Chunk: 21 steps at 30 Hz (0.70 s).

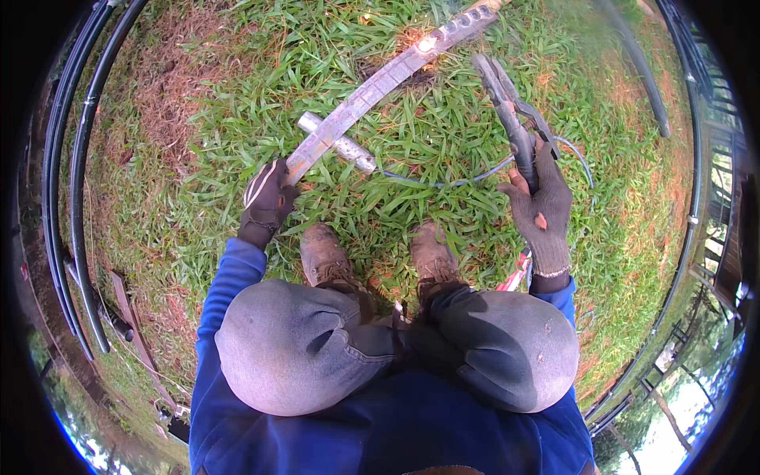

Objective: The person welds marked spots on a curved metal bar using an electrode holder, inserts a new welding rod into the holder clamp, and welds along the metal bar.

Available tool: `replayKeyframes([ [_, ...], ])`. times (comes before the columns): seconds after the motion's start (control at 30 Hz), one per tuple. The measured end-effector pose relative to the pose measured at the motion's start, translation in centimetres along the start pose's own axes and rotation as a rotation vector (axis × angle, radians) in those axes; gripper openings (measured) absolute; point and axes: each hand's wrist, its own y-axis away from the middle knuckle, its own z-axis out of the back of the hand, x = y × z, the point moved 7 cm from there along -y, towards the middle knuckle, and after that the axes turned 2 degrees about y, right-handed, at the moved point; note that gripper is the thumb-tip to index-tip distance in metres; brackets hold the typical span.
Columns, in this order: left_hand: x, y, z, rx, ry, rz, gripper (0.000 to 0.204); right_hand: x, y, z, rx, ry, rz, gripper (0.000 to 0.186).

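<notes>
A long, flat metal bar (356,107) runs diagonally from my gloved left hand (265,202), which grips its lower end, toward the top of the view. A bright glowing spot (427,45) shows near its far part, beside several holes. The bar crosses over a short silver pipe (353,154) lying in the grass. In my gloved right hand (540,202) is a dark welding electrode holder (505,103) with long handles, angled up toward the bar; whether it holds a rod, I cannot tell. A blue cable (471,180) curves through the grass behind it.
I am crouched on grass (174,158), boots (324,253) in front of my knees. Long black pipes (63,174) lie along the left, near a rusty flat bar (131,324). More dark pipes (649,91) and metal framework (720,174) line the right side.
</notes>
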Motion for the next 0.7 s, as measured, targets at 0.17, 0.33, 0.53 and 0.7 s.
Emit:
replayKeyframes([
  [0.17, -0.5, 0.2, 0.2, -0.016, -0.020, 0.023, 0.041, -0.2, -0.3, -0.3, 0.006, 0.001, 0.041, 0.079],
  [0.33, -0.5, 0.2, 0.1, -0.050, -0.045, -0.019, 0.042, -0.6, -0.4, -0.5, -0.005, 0.016, 0.041, 0.082],
  [0.53, 1.1, -0.7, -1.2, 0.055, -0.180, 0.072, 0.051, -0.7, -0.1, 0.1, -0.018, 0.095, 0.096, 0.085],
  [0.7, 0.5, -0.2, -1.0, -0.054, -0.201, -0.025, 0.047, -0.7, -0.1, 0.2, -0.019, 0.095, 0.147, 0.085],
])
